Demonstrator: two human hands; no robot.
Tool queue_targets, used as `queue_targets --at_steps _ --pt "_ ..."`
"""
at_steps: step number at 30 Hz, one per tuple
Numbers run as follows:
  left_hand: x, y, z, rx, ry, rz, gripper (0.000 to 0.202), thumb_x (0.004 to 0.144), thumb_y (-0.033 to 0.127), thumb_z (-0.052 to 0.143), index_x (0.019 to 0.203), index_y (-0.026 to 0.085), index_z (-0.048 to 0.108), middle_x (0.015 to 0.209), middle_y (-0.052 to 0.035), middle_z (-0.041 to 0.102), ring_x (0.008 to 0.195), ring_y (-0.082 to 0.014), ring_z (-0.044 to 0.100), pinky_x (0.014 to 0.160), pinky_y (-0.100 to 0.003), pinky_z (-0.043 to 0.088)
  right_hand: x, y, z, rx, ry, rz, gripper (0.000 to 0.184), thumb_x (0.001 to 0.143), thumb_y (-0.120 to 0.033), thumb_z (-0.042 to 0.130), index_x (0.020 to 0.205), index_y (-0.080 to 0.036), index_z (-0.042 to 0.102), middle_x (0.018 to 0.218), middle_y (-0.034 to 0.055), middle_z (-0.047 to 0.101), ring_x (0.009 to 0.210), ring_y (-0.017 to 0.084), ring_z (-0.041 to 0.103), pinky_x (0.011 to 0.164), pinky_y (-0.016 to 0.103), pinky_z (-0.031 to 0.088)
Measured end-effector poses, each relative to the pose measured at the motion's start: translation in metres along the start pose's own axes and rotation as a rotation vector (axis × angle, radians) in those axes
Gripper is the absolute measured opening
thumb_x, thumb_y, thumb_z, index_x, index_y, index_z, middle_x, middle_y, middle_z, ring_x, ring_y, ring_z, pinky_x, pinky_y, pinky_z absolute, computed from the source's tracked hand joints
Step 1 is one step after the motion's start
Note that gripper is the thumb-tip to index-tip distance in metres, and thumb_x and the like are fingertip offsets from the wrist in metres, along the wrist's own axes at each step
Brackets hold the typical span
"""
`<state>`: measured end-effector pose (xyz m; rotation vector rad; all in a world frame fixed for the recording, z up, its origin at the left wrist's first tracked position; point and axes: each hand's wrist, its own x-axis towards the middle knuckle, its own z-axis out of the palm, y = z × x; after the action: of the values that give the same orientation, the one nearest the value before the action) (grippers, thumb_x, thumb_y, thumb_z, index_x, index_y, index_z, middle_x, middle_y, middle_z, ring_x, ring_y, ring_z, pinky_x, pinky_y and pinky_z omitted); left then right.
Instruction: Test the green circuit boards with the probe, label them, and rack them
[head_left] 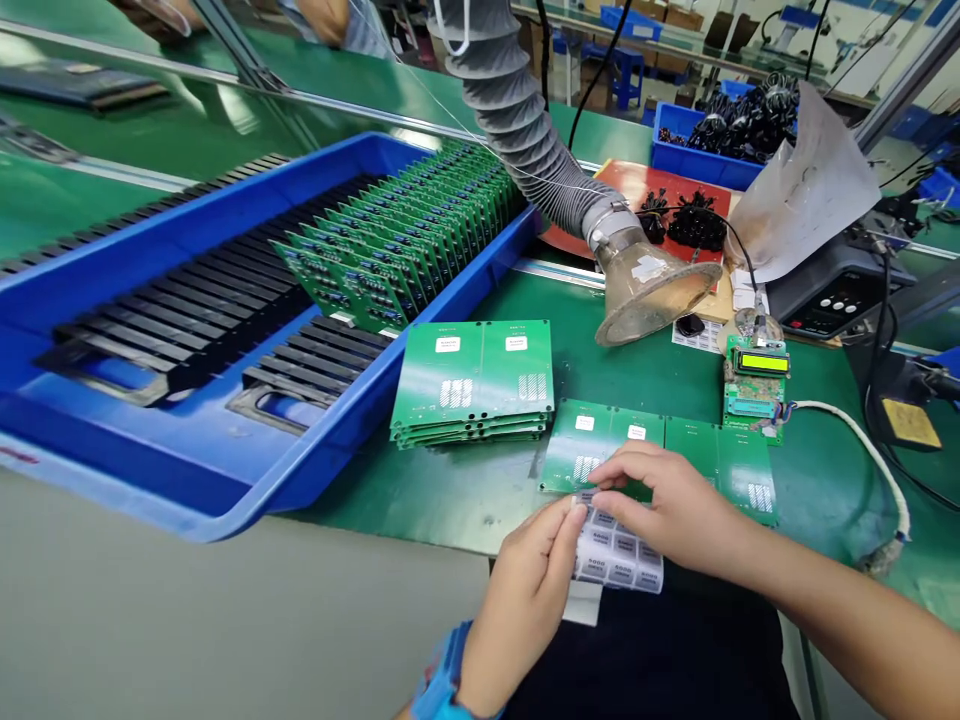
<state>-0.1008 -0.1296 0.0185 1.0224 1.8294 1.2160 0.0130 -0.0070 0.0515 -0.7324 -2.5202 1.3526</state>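
Left hand (536,560): blue watch (450,670) at the wrist; thumb and forefinger pinched on the upper left edge of the label sheet.

Label sheet (619,568): pale, with rows of small grey printed labels; located in front of the table edge, above the person's dark-clothed lap.

Right hand (675,505): reaches over the top of the sheet, thumb and forefinger drawn near each other at its upper edge (whether they grip a label, one cannot tell).

Flat row of green boards (559,462): on the green table (442,505), just beyond the hands and partly hidden by the right one; two white labels at its left end.

Stack of green boards (491,365): left of the row, beside the tray; two white labels on the topmost.

Blue tray (330,450): holds black slotted racks (217,300) and a file of upright boards (420,240).

Extraction nozzle (652,290): translucent, on a grey ribbed hose, above the table.

Test board (757,385): to the right, its yellow-green display lit.
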Motion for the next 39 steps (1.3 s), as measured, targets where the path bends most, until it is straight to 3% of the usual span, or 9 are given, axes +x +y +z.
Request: queue_targets --at_steps 3,6,13,18,26,30,32,35,39 --pt "-0.002 -0.008 0.002 0.071 0.004 0.127 0.031 0.092 0.03 0.043 0.111 0.022 0.066 0.105 -0.0074 0.069 0.101 -0.0239 0.063 0.087 -0.03 0.049 -0.001 0.002 0.002 -0.03 0.04 0.017 0.014 0.083 -0.014 0.059 0.095 -0.019 0.063 0.089 0.0031 0.064 0.086 0.016 0.059 0.08 0.031 0.048" --pt "-0.005 -0.016 0.004 0.104 0.001 0.214 0.041 0.095 0.027 0.039 0.134 0.024 0.05 0.122 -0.0084 0.063 0.118 -0.024 0.055 0.09 -0.03 0.049 -0.003 0.003 0.003 -0.017 0.062 0.04 0.014 0.081 -0.011 0.059 0.093 -0.018 0.063 0.083 0.0022 0.063 0.081 0.015 0.06 0.077 0.031 0.048" --pt "-0.006 -0.017 0.007 0.141 -0.018 0.194 0.055 0.097 0.025 0.035 0.148 0.025 0.018 0.088 -0.0039 0.07 0.079 -0.0168 0.067 0.068 -0.025 0.054 -0.004 0.009 0.006 -0.004 0.06 -0.042 0.012 0.081 -0.008 0.057 0.081 -0.019 0.063 0.08 0.0013 0.06 0.079 0.014 0.059 0.073 0.028 0.048" --pt "-0.006 -0.019 0.006 0.038 -0.011 0.218 0.062 0.097 0.02 0.037 0.148 0.036 0.007 0.12 -0.0029 0.065 0.107 -0.0152 0.062 0.09 -0.028 0.049 -0.007 0.011 0.011 -0.05 0.124 -0.087 0.013 0.081 -0.009 0.056 0.089 -0.019 0.059 0.088 0.0038 0.06 0.087 0.017 0.058 0.079 0.033 0.048" --pt "-0.01 -0.02 0.012 -0.015 0.064 0.317 0.066 0.094 0.013 0.041 0.146 0.038 0.011 0.129 -0.0037 0.06 0.117 -0.0148 0.057 0.095 -0.028 0.047 -0.011 0.013 0.019 0.05 0.162 0.066 0.028 0.078 -0.011 0.059 0.104 -0.02 0.054 0.089 0.0028 0.062 0.081 0.016 0.06 0.075 0.032 0.05" --pt "-0.01 -0.019 0.011 -0.053 0.12 0.316 0.07 0.091 0.012 0.048 0.146 0.04 0.013 0.132 -0.0042 0.058 0.107 -0.0149 0.063 0.083 -0.025 0.053 -0.012 0.011 0.016 0.112 0.103 0.078 0.028 0.079 -0.009 0.057 0.105 -0.021 0.057 0.077 -0.0011 0.062 0.073 0.014 0.06 0.073 0.028 0.05" --pt "-0.008 -0.017 0.008 -0.031 0.118 0.269 0.064 0.089 0.014 0.053 0.143 0.039 0.027 0.13 -0.0044 0.059 0.1 -0.0155 0.065 0.077 -0.024 0.054 -0.014 0.011 0.014 0.108 0.11 0.022 0.022 0.081 -0.009 0.057 0.099 -0.021 0.06 0.077 -0.0005 0.061 0.072 0.013 0.06 0.071 0.026 0.05" --pt "-0.003 -0.013 0.003 0.024 0.092 0.245 0.032 0.087 0.016 0.056 0.114 0.031 0.063 0.105 -0.0012 0.071 0.086 -0.0142 0.068 0.073 -0.021 0.052 -0.016 0.012 0.014 0.068 0.169 -0.102 0.017 0.084 -0.011 0.054 0.094 -0.021 0.063 0.079 0.001 0.06 0.073 0.013 0.06 0.068 0.024 0.05" --pt "0.0 -0.009 0.001 0.017 0.144 0.228 0.015 0.085 0.017 0.057 0.083 0.023 0.071 0.079 0.0013 0.073 0.071 -0.0119 0.067 0.066 -0.018 0.05 -0.019 0.016 0.02 -0.003 0.272 -0.191 0.015 0.086 -0.012 0.052 0.09 -0.021 0.065 0.077 0.0021 0.06 0.071 0.014 0.059 0.063 0.024 0.05"
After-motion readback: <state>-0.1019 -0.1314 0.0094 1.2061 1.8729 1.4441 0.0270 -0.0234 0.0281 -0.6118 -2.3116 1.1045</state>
